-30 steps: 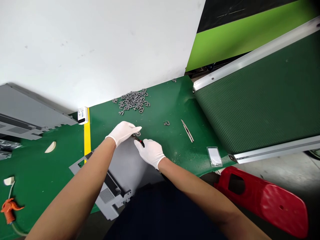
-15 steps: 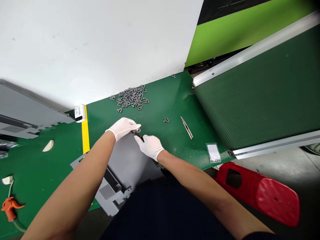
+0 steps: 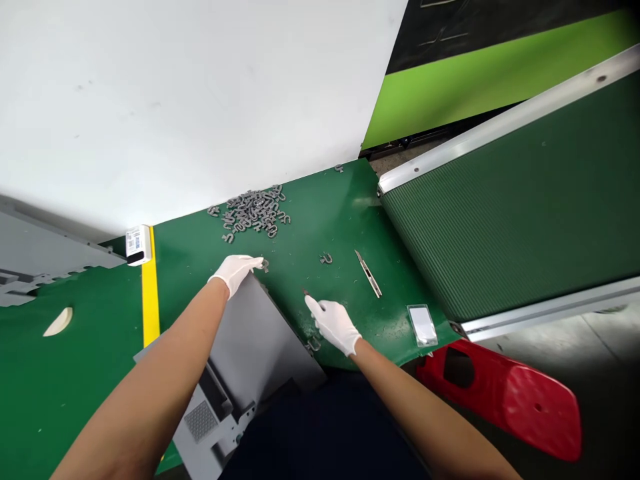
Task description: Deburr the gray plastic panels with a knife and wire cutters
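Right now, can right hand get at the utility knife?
Probably yes: the utility knife lies near the right hand, only green tabletop between. The hand seems to hold a dark tool, which may need setting down first.

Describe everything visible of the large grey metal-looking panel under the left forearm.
The grey panel looks metallic, with a smooth face, a dark recessed strip, a finely patterned rectangle and a notched end. Flat on the green tabletop, it appears to overhang the near edge, partly hidden by the left forearm. The white-gloved left hand is at its far corner; contact is unclear.
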Action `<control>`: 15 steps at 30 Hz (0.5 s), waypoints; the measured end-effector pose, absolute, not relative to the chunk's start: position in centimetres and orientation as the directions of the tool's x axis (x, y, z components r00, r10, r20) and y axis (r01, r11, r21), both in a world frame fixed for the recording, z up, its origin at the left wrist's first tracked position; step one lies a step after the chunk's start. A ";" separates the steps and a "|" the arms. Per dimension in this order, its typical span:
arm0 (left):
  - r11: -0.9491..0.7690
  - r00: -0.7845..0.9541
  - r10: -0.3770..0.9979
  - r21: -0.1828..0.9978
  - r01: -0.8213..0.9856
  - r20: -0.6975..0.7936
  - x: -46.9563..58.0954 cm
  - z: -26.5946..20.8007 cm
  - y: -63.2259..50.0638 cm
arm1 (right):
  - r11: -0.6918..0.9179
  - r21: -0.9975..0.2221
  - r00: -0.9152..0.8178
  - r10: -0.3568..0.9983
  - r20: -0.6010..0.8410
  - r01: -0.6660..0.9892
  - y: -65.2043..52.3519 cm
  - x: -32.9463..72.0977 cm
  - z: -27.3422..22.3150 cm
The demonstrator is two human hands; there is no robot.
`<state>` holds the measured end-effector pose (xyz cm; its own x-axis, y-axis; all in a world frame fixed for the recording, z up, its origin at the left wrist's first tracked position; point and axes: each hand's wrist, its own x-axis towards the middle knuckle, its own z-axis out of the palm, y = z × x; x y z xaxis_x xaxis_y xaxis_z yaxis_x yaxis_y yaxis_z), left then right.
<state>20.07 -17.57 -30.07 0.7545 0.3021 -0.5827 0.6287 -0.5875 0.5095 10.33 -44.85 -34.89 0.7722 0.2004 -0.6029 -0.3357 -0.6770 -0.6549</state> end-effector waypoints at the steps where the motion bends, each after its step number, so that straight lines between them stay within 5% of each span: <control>1: -0.555 0.735 0.342 0.505 0.661 -0.586 20.2 -30.6 -17.1 | -0.664 -0.648 0.762 0.180 -0.622 -0.372 -45.8 9.8 -35.4; 6: -0.506 0.710 0.472 0.499 0.703 -0.522 20.1 -32.8 -13.7 | -0.397 -0.543 0.575 0.046 -0.817 -0.740 -49.5 6.9 -38.3; 15: -0.724 0.699 0.373 0.279 0.631 -0.610 19.7 -35.5 -11.7 | -0.354 -0.505 0.538 0.006 -0.843 -0.787 -50.7 4.8 -39.7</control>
<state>19.72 -11.73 -35.50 0.6986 0.3735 -0.6103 0.6308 -0.7240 0.2790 4.80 -50.70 -39.66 0.5377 0.0057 -0.8431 -0.7874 -0.3542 -0.5045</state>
